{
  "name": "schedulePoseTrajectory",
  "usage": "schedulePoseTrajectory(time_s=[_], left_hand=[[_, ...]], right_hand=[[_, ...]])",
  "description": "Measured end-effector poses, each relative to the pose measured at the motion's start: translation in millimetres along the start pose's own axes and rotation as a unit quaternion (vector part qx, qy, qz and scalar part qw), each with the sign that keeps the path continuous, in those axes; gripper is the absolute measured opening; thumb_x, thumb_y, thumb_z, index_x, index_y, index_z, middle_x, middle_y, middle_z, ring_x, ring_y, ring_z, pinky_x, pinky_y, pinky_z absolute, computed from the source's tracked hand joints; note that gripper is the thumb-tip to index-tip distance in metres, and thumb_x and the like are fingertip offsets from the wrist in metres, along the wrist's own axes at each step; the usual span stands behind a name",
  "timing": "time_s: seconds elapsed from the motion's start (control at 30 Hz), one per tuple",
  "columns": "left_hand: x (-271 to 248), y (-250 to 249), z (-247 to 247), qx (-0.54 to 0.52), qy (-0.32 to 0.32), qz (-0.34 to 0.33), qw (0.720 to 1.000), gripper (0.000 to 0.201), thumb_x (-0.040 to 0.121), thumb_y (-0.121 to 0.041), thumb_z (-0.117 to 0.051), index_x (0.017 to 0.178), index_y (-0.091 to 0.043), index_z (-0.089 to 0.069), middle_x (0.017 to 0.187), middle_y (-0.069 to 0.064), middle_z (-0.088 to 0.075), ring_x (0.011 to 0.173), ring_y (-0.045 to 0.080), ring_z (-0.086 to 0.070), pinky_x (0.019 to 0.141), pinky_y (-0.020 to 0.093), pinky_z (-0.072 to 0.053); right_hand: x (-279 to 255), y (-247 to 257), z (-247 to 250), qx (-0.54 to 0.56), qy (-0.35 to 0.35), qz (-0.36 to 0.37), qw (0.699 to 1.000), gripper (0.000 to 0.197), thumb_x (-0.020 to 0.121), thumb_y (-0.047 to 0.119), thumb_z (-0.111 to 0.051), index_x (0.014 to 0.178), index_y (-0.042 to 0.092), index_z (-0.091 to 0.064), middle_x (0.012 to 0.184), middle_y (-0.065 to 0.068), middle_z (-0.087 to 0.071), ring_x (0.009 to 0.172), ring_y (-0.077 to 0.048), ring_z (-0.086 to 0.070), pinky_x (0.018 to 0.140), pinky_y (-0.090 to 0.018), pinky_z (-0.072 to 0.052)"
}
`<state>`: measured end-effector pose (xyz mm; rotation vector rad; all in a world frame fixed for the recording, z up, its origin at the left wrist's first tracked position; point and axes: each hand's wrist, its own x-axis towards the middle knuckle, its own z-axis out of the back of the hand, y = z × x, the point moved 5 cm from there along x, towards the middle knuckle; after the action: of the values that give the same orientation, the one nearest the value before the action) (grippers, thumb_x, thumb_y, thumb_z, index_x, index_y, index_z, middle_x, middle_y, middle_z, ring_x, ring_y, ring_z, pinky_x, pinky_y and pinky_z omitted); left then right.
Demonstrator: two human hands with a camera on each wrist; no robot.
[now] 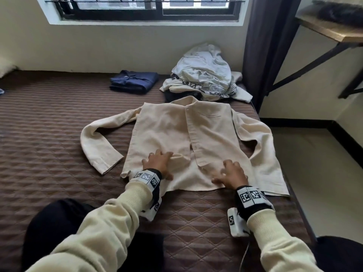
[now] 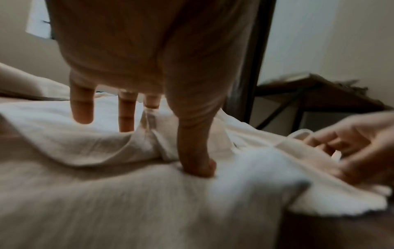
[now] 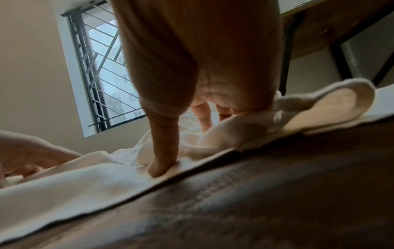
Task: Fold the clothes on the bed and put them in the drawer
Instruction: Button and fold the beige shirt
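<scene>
A cream long-sleeved shirt [image 1: 172, 132] lies face up and spread out on the brown quilted bed [image 1: 49, 134], sleeves bent at each side. My left hand [image 1: 158, 162] rests flat on its lower left front, fingers spread, thumb pressing into the cloth [image 2: 196, 168]. My right hand [image 1: 230, 174] presses with spread fingers on the lower right front near the hem, its thumb [image 3: 162, 161] on the shirt's edge. A folded navy garment [image 1: 134, 81] lies at the far middle of the bed. A heap of unfolded white and printed clothes [image 1: 204, 75] sits behind the shirt's collar.
The bed's right edge drops to a pale floor [image 1: 314, 163]. A dark curtain [image 1: 269, 46] hangs at the far right corner, beside a wooden shelf on black brackets [image 1: 332, 30]. A barred window [image 1: 149, 6] is in the far wall. My dark-trousered knee [image 1: 57, 222] rests on the near bed.
</scene>
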<state>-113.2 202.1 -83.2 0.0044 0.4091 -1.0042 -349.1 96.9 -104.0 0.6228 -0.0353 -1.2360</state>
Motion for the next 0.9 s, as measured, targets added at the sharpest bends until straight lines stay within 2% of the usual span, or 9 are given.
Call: schedulePoseTrajectory(time_s=[0.17,0.3,0.37,0.47,0.57,0.63,0.7,0.8,0.9], left_hand=[[-16,2,17,-0.148,-0.181,-0.054,0.971,0.024,0.087,-0.018,-0.066,0.110,-0.022,-0.071,0.110,0.006,-0.070,0.103,0.027,-0.063,0.087,0.035,-0.046],[-45,1,40,-0.202,-0.281,-0.146,0.927,0.018,0.089,-0.025,-0.068,0.083,-0.008,-0.072,0.076,0.011,-0.070,0.073,0.027,-0.064,0.066,0.038,-0.050],[-51,-3,45,-0.183,-0.226,-0.175,0.941,0.027,0.089,-0.030,-0.067,0.067,-0.014,-0.066,0.062,0.004,-0.063,0.060,0.020,-0.057,0.060,0.035,-0.046],[-53,-14,24,-0.102,0.037,-0.174,0.979,0.042,0.087,-0.048,-0.064,0.060,-0.016,-0.062,0.057,0.000,-0.063,0.048,0.013,-0.054,0.052,0.027,-0.044],[-54,-5,4,-0.075,0.180,-0.085,0.977,0.049,0.087,-0.054,-0.061,0.080,-0.006,-0.070,0.068,0.004,-0.070,0.046,0.013,-0.058,0.041,0.015,-0.041],[-49,9,7,-0.108,0.135,-0.028,0.985,0.044,0.089,-0.048,-0.062,0.086,-0.005,-0.070,0.067,0.003,-0.068,0.045,0.011,-0.058,0.041,0.015,-0.040],[-43,31,20,-0.106,0.012,0.022,0.994,0.034,0.087,-0.042,-0.067,0.090,-0.009,-0.071,0.079,0.006,-0.071,0.062,0.016,-0.063,0.057,0.023,-0.047],[-38,65,35,-0.084,-0.125,0.115,0.982,0.028,0.085,-0.032,-0.068,0.105,-0.012,-0.070,0.110,0.014,-0.067,0.104,0.031,-0.061,0.085,0.035,-0.047],[-31,94,28,-0.099,-0.116,0.218,0.964,0.045,0.083,-0.029,-0.067,0.121,-0.006,-0.060,0.127,0.022,-0.055,0.120,0.039,-0.050,0.098,0.041,-0.042]], right_hand=[[-5,-11,18,0.166,-0.056,0.027,0.984,0.029,0.082,0.022,-0.073,0.064,0.017,-0.050,0.067,0.000,-0.053,0.073,-0.022,-0.054,0.062,-0.031,-0.039],[-18,-3,42,0.370,-0.088,0.088,0.921,0.015,0.089,0.020,-0.067,0.080,0.010,-0.058,0.071,0.002,-0.054,0.071,-0.014,-0.050,0.067,-0.031,-0.041],[-25,5,50,0.426,-0.127,0.101,0.890,0.010,0.088,0.016,-0.066,0.088,0.010,-0.058,0.080,-0.001,-0.056,0.077,-0.015,-0.052,0.072,-0.033,-0.043],[-44,38,53,0.381,-0.159,0.170,0.895,0.018,0.086,0.015,-0.066,0.084,0.025,-0.051,0.078,0.006,-0.054,0.072,-0.011,-0.051,0.069,-0.029,-0.043],[-58,68,24,0.215,0.021,0.257,0.942,0.025,0.088,0.017,-0.068,0.102,0.026,-0.049,0.084,0.009,-0.056,0.067,-0.005,-0.054,0.062,-0.020,-0.044],[-67,65,-4,0.158,0.254,0.231,0.926,0.042,0.087,0.020,-0.072,0.120,0.029,-0.047,0.095,0.002,-0.064,0.072,-0.008,-0.062,0.063,-0.020,-0.048],[-66,52,-8,0.157,0.321,0.197,0.913,0.042,0.086,0.022,-0.073,0.122,0.027,-0.052,0.098,-0.004,-0.069,0.077,-0.013,-0.066,0.064,-0.025,-0.051],[-39,24,21,0.231,0.077,0.151,0.958,0.016,0.089,0.012,-0.067,0.103,0.019,-0.063,0.094,-0.012,-0.069,0.080,-0.022,-0.066,0.060,-0.025,-0.048],[-24,-29,44,0.208,-0.184,-0.015,0.960,0.018,0.087,0.004,-0.060,0.100,0.011,-0.071,0.104,-0.015,-0.070,0.100,-0.032,-0.063,0.083,-0.032,-0.049]])
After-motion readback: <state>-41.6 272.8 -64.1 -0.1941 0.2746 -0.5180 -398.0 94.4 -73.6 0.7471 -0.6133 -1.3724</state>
